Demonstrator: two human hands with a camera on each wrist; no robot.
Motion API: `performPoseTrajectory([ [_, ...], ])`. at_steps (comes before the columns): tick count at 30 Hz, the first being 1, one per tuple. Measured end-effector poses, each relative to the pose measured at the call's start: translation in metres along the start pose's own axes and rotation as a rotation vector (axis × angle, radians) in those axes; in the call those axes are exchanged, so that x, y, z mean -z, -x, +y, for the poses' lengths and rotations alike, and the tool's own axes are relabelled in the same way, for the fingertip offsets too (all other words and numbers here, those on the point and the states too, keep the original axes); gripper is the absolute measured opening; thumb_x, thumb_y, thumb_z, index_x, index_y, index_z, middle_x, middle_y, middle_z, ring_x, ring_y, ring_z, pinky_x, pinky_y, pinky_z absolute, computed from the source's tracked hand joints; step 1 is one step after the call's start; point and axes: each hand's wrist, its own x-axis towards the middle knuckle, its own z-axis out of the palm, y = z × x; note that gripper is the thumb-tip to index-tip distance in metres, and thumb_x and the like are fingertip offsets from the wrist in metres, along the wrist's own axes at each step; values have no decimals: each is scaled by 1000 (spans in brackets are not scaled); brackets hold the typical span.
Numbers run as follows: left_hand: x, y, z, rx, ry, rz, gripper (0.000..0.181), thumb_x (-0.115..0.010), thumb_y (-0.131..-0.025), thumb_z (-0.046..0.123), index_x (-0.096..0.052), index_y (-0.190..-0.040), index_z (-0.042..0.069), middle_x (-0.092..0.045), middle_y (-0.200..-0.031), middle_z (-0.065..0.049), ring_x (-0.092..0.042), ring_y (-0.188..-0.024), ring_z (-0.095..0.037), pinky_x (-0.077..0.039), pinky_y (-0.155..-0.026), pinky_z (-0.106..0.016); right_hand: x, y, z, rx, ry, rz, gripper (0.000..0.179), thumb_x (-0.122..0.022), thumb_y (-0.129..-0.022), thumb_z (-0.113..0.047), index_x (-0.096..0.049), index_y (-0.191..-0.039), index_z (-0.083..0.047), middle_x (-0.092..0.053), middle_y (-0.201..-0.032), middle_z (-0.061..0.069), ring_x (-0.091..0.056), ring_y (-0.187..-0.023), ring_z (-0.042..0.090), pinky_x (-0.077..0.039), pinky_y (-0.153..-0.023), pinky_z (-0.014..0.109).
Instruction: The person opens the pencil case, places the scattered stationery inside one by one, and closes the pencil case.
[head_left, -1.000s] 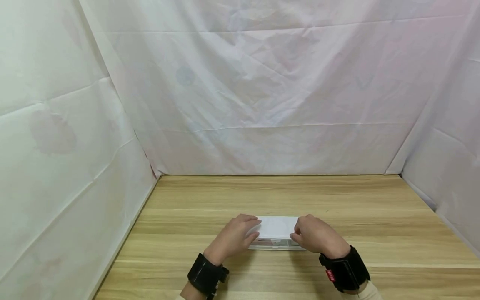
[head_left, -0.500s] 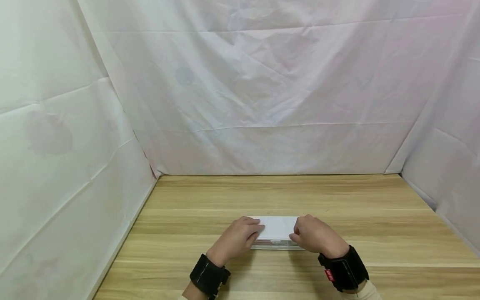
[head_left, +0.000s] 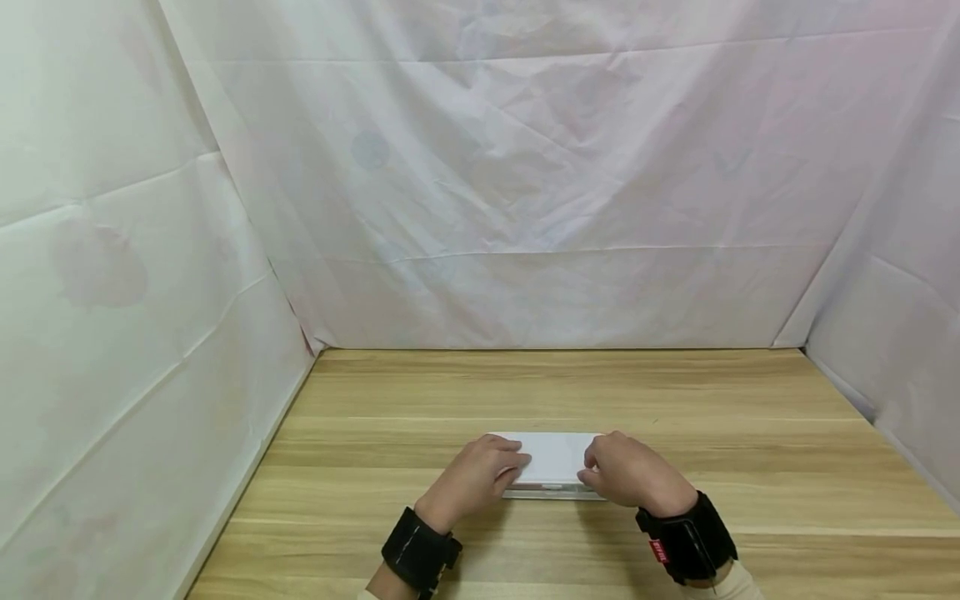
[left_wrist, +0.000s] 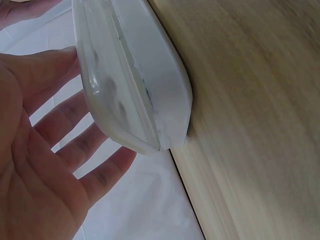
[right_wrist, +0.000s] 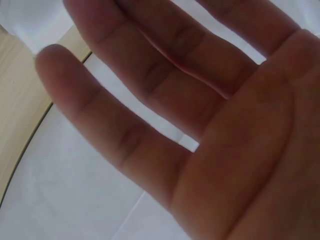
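Observation:
A long, narrow pencil box (head_left: 555,493) lies on the table in front of me, its white lid (head_left: 557,455) resting almost down over the see-through front. My left hand (head_left: 472,477) holds the lid's left end, fingers over the top and thumb at the near edge. In the left wrist view, the box's rounded white end (left_wrist: 167,95) sits on the wood, with a thin seam under the lid. My right hand (head_left: 628,471) holds the right end with thumb and bent forefinger. The right wrist view shows its palm and fingers (right_wrist: 130,135); the box is hidden there.
The wood-grained table (head_left: 420,383) spreads around the box. White cloth (head_left: 525,183) hangs behind it, and more cloth walls stand at left and right. Black bands (head_left: 422,550) wrap both wrists.
The lid's near edge has come down, narrowing the gap above the box front. My left hand has shifted slightly right onto the lid; my right hand has barely moved.

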Motion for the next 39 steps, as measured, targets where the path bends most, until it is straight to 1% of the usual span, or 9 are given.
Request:
performPoseTrajectory([
  [3,0,0,1,10,-3,-5,22,-64,-97,14,-75,-116,12,-71,-120,-7,-64,-116,-20,-51,-102,-32,0,-2,0,29,-6,-12,10,-70,-87,-11,-73,-78,-7,-63,-73,-4,-51,-66,11,-48,-62,30],
  [6,0,0,1,22,-3,-12,22,-64,-97,14,-75,-116,12,-71,-120,-7,-64,-116,-20,-51,-102,-32,-2,-3,0,59,-2,-26,7,-69,-87,-10,-74,-84,-6,-67,-82,-2,-54,-73,11,-51,-68,34],
  [8,1,0,2,30,-1,-20,22,-65,-96,15,-75,-116,13,-70,-121,-7,-63,-116,-20,-51,-102,-32,-4,-4,0,78,11,-24,6,-69,-86,-9,-74,-84,-6,-68,-83,-2,-54,-75,12,-51,-70,35],
  [12,1,1,2,34,3,-27,24,-68,-95,17,-74,-117,13,-70,-123,-7,-62,-117,-20,-50,-103,-33,-10,-8,-2,127,61,10,6,-70,-83,-7,-71,-77,-9,-62,-74,-5,-51,-70,10,-48,-63,30],
  [15,2,1,3,30,4,-28,24,-69,-93,17,-74,-117,13,-70,-123,-8,-62,-117,-21,-50,-102,-33,-16,-11,-3,142,92,45,13,-72,-81,-7,-65,-72,-12,-57,-69,-6,-48,-66,10,-44,-59,27],
  [19,2,2,2,36,2,-39,24,-69,-93,17,-74,-117,13,-70,-124,-7,-61,-118,-21,-50,-102,-34,-24,-14,-4,157,122,80,19,-74,-78,-7,-58,-71,-13,-55,-69,-5,-46,-65,10,-42,-57,27],
  [25,1,2,3,54,-4,-49,24,-71,-93,20,-75,-116,15,-69,-125,-6,-60,-119,-20,-50,-102,-33,-34,-19,-9,173,131,106,24,-74,-74,-5,-52,-69,-14,-49,-69,-7,-43,-64,9,-38,-54,25],
  [32,3,1,6,64,-19,-53,25,-72,-92,19,-75,-116,15,-68,-127,-5,-61,-118,-20,-50,-102,-31,-43,-21,-13,157,143,161,30,-75,-70,-3,-48,-64,-14,-43,-65,-7,-40,-60,9,-34,-49,25],
  [39,3,2,6,65,-20,-54,25,-72,-91,19,-75,-116,15,-68,-127,-5,-61,-118,-20,-50,-102,-31,-48,-22,-13,134,139,156,31,-76,-70,-2,-48,-63,-14,-43,-64,-7,-40,-59,8,-35,-49,25],
])
